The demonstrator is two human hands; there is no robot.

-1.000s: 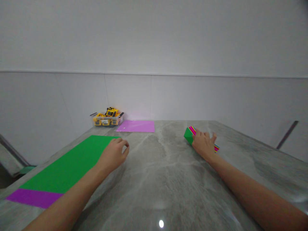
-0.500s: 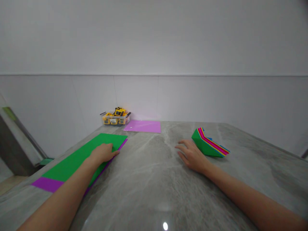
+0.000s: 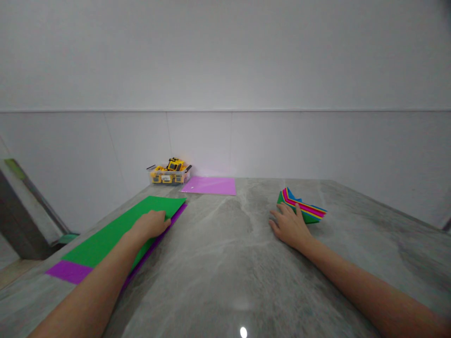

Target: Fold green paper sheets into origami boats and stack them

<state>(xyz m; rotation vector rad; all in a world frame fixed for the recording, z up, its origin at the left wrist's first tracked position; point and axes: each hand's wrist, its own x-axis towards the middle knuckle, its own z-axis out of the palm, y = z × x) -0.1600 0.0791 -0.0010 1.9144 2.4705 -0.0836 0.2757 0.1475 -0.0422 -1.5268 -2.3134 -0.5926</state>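
My left hand point(image 3: 151, 224) lies flat, fingers together, on the near right edge of a green sheet point(image 3: 116, 231), which lies over a purple sheet point(image 3: 68, 272) on the grey marble table point(image 3: 225, 272). My right hand point(image 3: 289, 224) rests open on the table with its fingertips touching the near side of a stack of coloured sheets point(image 3: 305, 206). That stack is green underneath, with pink, yellow and blue edges showing, and its left end is raised off the table.
A second purple sheet point(image 3: 209, 185) lies flat at the back of the table by the wall. Beside it, a clear plastic box holds a yellow toy vehicle point(image 3: 170, 171). The table's left edge drops off past the green sheet.
My right hand came off the coloured stack, swung left, and now touches the stack's near side. My left hand moved onto the green sheet and stays there. The view shifted a little.
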